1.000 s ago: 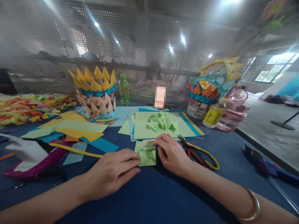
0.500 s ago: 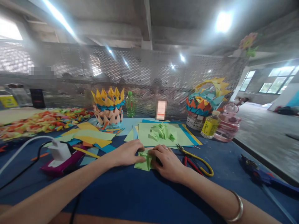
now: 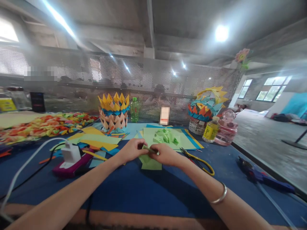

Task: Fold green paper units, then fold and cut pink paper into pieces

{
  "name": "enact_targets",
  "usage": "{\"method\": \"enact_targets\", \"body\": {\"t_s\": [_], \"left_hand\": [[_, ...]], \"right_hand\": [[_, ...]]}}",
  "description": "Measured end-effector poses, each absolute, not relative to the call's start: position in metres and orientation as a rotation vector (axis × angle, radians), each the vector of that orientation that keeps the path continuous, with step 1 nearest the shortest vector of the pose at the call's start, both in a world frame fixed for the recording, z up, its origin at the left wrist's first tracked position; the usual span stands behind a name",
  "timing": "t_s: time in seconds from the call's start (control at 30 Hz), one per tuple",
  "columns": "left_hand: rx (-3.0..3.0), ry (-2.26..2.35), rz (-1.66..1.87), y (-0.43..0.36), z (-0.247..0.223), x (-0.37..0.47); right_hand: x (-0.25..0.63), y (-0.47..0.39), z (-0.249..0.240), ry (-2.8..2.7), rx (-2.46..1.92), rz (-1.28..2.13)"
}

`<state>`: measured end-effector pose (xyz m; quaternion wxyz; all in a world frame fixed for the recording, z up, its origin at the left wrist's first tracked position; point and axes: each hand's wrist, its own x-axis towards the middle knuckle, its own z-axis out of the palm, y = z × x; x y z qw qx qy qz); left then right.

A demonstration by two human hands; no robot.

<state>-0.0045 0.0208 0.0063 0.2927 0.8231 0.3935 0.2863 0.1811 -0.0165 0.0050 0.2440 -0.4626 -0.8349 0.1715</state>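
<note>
Just above the table, my left hand pinches one end of a small folded piece of green paper. My right hand has its fingers closed on the other end. Below them, light green paper lies on the blue tabletop. Behind my hands several folded green paper pieces rest on a stack of coloured sheets. To the right of my right hand are yellow-handled pliers, beside a red handle partly hidden by my forearm.
At left, a purple power strip holds a white charger with cables, near loose paper strips and a heap of folded pieces. Paper baskets, bottles and a pink jug stand behind. A blue glue gun lies right.
Both hands have come up off the tabletop, lifting the folded green paper between their fingertips. Green paper is now uncovered beneath them. The camera view has shifted slightly.
</note>
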Motion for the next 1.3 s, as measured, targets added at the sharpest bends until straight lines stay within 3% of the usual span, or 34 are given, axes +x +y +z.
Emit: {"method": "enact_targets", "body": {"t_s": [0.6,0.87,1.3], "left_hand": [[1.299,1.015,0.835,0.022,0.010,-0.009],[1.205,0.973,0.916,0.023,0.009,-0.007],[1.240,0.940,0.953,0.024,0.004,-0.006]], "right_hand": [[0.179,-0.010,-0.024,-1.858,-1.174,0.456],[0.185,-0.004,-0.022,-1.651,-1.101,0.452],[0.179,-0.016,-0.019,-1.343,-1.080,1.153]]}}
